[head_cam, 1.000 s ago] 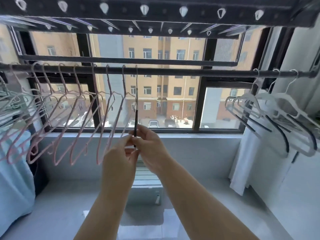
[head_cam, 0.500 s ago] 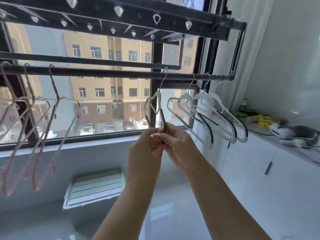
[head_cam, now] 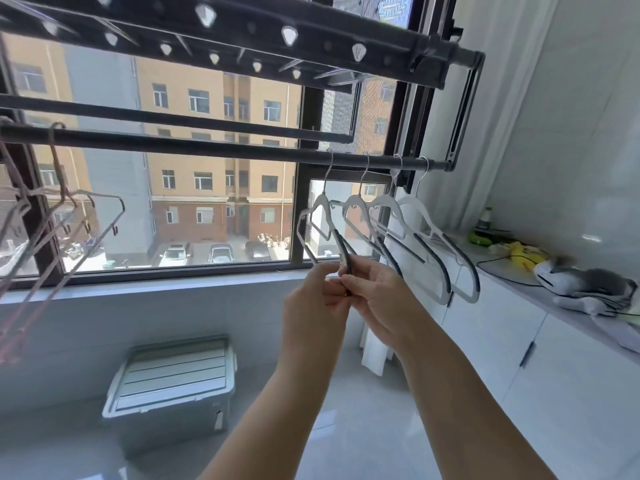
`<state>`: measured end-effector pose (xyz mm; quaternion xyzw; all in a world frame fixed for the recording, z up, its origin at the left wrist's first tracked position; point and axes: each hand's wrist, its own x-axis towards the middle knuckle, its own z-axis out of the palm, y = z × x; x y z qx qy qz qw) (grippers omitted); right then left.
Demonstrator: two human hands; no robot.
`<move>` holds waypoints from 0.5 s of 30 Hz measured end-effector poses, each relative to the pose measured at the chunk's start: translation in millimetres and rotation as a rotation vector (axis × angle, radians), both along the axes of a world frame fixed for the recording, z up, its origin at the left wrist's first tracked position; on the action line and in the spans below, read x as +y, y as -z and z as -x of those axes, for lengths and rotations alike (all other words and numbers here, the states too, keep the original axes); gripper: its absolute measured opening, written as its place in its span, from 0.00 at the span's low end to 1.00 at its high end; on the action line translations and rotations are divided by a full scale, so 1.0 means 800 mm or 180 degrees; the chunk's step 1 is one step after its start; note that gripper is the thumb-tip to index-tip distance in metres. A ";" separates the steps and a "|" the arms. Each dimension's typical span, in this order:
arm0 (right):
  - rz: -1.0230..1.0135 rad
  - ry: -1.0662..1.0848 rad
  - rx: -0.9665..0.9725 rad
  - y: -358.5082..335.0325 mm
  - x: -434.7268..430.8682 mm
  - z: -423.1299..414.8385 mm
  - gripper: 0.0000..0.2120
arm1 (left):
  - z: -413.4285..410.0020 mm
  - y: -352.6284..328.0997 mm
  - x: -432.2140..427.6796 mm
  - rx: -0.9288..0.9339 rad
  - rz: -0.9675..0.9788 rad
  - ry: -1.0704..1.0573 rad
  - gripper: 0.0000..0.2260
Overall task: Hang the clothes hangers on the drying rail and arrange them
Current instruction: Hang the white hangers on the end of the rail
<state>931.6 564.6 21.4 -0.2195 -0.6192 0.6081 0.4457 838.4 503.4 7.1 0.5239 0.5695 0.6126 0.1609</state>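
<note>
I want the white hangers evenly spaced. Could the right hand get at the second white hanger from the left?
Probably yes, once freed: the right hand pinches the leftmost white hanger with the left hand, and the second white hanger hangs just beyond it, nothing between.

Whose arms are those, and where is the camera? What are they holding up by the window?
The camera sits on a person's head, looking forward and down, so the two arms are that person's own. The left hand and the right hand both pinch the bottom of a white hanger. Its hook is over the dark rail by the window. Three more white hangers hang to its right, and pink hangers hang far to the left. On the floor below stands a grey box with a lid.
</note>
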 end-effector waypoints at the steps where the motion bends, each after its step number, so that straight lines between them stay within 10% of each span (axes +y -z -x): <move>1: 0.0001 -0.0003 -0.0020 0.001 0.003 -0.005 0.08 | -0.005 0.001 0.002 0.0012 0.0036 0.0009 0.15; 15: 0.0153 0.0142 -0.0331 0.009 0.007 -0.036 0.09 | -0.041 0.025 0.010 0.0213 0.0143 0.0161 0.20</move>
